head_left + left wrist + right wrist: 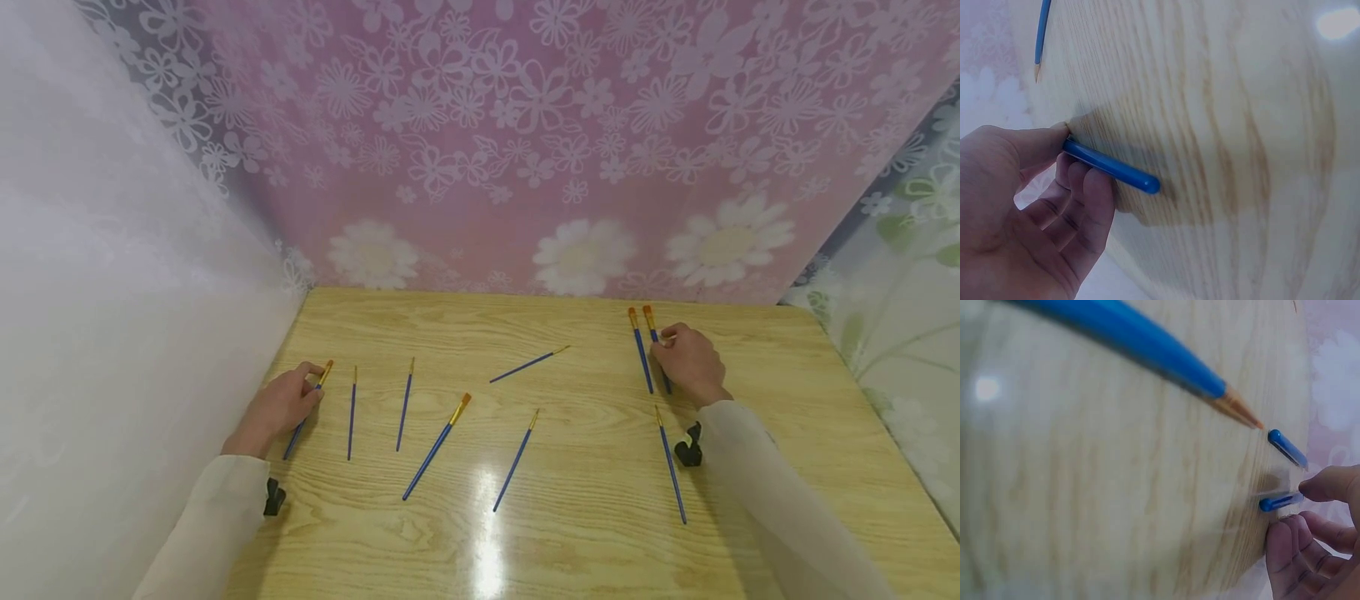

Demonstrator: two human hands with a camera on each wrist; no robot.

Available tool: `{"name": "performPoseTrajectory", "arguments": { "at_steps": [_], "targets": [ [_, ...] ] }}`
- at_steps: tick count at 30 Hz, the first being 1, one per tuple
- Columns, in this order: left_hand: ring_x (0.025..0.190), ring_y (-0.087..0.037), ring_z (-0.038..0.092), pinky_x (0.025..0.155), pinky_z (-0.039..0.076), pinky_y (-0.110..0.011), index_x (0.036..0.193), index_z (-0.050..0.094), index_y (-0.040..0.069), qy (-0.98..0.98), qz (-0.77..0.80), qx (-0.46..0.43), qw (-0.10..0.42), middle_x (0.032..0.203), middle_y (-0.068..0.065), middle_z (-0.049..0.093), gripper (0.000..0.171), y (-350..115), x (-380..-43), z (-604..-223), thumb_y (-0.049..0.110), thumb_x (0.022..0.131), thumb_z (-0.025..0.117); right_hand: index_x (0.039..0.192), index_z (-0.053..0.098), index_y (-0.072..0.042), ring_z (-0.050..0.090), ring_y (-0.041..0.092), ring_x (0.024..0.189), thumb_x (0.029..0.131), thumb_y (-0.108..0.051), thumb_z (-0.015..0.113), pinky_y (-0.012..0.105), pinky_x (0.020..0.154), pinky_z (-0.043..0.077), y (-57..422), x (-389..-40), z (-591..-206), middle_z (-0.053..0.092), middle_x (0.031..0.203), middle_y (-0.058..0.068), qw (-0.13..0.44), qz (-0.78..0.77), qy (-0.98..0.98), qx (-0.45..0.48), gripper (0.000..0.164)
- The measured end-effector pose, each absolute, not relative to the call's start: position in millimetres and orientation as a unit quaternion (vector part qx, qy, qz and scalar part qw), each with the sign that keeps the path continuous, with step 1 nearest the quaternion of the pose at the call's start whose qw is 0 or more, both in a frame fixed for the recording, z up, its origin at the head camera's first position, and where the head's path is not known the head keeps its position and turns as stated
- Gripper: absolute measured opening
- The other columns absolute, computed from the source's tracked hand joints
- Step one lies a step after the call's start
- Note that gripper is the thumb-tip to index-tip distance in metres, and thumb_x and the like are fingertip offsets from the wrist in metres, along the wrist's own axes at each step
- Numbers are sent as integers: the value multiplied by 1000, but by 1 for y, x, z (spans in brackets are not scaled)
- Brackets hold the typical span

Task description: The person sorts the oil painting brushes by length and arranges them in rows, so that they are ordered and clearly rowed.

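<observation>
At the table's left side, my left hand [283, 404] pinches a blue-handled paintbrush [296, 437] near its gold ferrule. The left wrist view shows that brush's rounded handle end [1113, 167] poking out past thumb and fingers. Toward the back right, my right hand [690, 362] holds a second flat paintbrush [648, 317] between thumb and fingers, its orange bristles facing the back edge. Close beside it lies a similar paintbrush [641, 354]. A thinner paintbrush [671, 467] lies nearer the front, looming large as a blue handle [1147, 344] in the right wrist view.
Between the hands, two thin brushes [352, 421] [405, 408], a wide brush [437, 448], a fine brush [516, 462] and a slanted small brush [529, 364] lie apart on the wooden table [585, 533]. A pink flowered curtain [465, 167] hangs behind; a white wall [135, 292] stands left.
</observation>
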State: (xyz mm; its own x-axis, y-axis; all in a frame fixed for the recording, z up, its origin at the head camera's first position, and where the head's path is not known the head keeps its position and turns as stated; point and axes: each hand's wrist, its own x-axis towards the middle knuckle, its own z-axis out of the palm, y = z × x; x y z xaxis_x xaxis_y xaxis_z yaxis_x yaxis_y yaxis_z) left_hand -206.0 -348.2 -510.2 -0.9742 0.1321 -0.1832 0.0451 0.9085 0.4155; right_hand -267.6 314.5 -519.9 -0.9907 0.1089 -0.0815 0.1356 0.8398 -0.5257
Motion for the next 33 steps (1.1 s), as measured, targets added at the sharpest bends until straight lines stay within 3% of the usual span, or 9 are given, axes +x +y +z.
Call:
{"name": "performPoseTrajectory", "arguments": {
  "at_steps": [7,14,18,26,29,33],
  "targets": [
    [95,-33,73,80,59,-51,154,50,-4,971,210,46,106,120,-25,75,48,-347,-206,-509,15,112,59,149,58,2,72,40,98,111,-34,54,48,66,55,314,-260,-517,71,129,26,12,-288,955,68,52],
    [94,-32,72,78,59,-50,154,50,-4,970,213,47,106,120,-25,74,48,-349,-206,-511,15,112,59,151,58,0,72,33,90,110,-33,55,35,57,52,302,-251,-505,72,127,25,7,-306,951,50,52],
    [94,-31,72,79,59,-50,154,50,-4,970,212,47,106,120,-24,74,48,-348,-207,-511,15,112,59,152,56,0,69,28,81,111,-34,55,35,53,49,293,-246,-499,69,130,25,22,-316,948,39,53],
    [92,-30,71,77,58,-49,154,49,-4,970,213,51,104,119,-25,74,47,-348,-206,-509,15,112,59,147,61,0,51,19,60,112,-34,57,33,48,40,263,-234,-488,70,119,20,10,-314,949,-10,49],
    [91,-29,71,77,58,-48,154,49,-4,969,214,52,107,120,-25,74,48,-348,-206,-509,15,112,59,145,63,-1,54,21,64,111,-33,59,33,51,41,251,-230,-486,70,117,18,11,-310,950,-23,47],
    [93,-30,72,78,58,-49,154,49,-4,969,216,56,106,120,-26,74,47,-348,-206,-509,14,112,58,144,64,-2,68,25,80,110,-30,62,34,55,48,235,-222,-486,73,115,17,13,-308,950,-41,44]
  ]
}}
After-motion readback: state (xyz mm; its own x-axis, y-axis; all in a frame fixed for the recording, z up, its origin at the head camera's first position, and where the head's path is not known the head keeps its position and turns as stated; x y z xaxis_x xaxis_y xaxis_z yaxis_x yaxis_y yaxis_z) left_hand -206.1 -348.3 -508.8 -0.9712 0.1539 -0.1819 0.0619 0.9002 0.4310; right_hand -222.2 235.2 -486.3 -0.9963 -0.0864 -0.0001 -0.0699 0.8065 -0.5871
